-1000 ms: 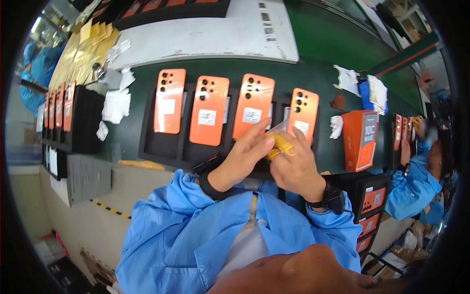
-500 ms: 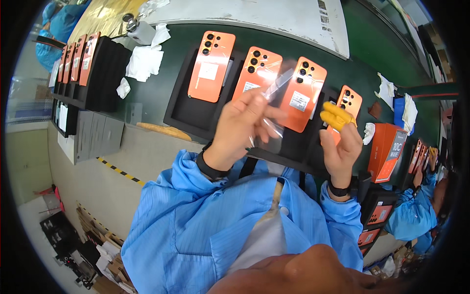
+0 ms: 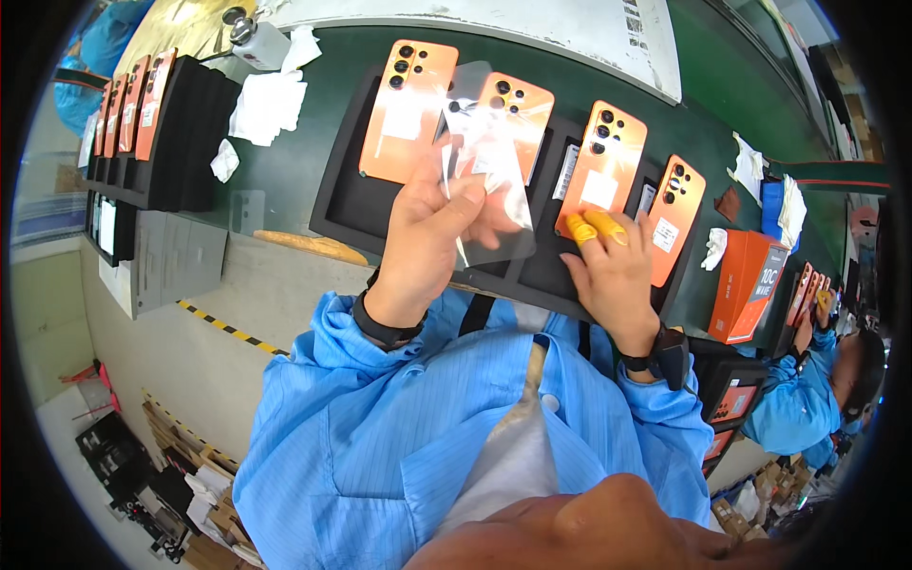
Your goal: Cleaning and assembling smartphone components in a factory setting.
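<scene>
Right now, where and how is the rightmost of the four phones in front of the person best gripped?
I'd grip the rightmost phone by its long edges near mid-length, the right hand coming from the near side. It's a slim slab lying camera-side up, its lenses clustered toward the far end, so that hold should avoid them.

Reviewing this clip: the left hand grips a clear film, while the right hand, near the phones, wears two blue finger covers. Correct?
Not quite: the finger covers are yellow, as the head view shows. The left hand does grip the film, with the right hand near the phones.
</scene>
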`<state>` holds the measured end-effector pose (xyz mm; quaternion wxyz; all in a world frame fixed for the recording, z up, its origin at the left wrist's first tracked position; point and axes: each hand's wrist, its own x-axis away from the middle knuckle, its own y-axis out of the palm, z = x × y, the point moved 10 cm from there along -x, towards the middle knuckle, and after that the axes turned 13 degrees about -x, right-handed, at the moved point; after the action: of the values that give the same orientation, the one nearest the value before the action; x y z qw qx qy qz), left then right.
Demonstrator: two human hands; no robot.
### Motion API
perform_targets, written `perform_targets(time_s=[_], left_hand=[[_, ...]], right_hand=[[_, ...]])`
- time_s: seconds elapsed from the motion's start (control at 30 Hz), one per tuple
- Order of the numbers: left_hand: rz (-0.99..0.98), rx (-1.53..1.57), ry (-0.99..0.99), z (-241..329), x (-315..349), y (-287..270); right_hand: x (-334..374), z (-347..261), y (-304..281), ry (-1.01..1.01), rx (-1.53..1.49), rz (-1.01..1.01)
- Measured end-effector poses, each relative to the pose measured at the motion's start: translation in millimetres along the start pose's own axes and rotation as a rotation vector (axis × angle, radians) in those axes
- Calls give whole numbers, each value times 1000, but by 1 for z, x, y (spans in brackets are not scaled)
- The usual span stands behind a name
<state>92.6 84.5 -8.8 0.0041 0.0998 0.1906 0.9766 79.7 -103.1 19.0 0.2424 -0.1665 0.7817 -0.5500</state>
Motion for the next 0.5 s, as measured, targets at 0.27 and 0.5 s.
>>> perform_targets(time_s=[0.27, 0.5], left_hand=[[146, -353, 273, 28, 17, -3], [4, -851, 449, 26, 13, 18]], right_hand=[[-10, -22, 13, -173, -2, 154], [-10, -10, 4, -105, -155, 199]])
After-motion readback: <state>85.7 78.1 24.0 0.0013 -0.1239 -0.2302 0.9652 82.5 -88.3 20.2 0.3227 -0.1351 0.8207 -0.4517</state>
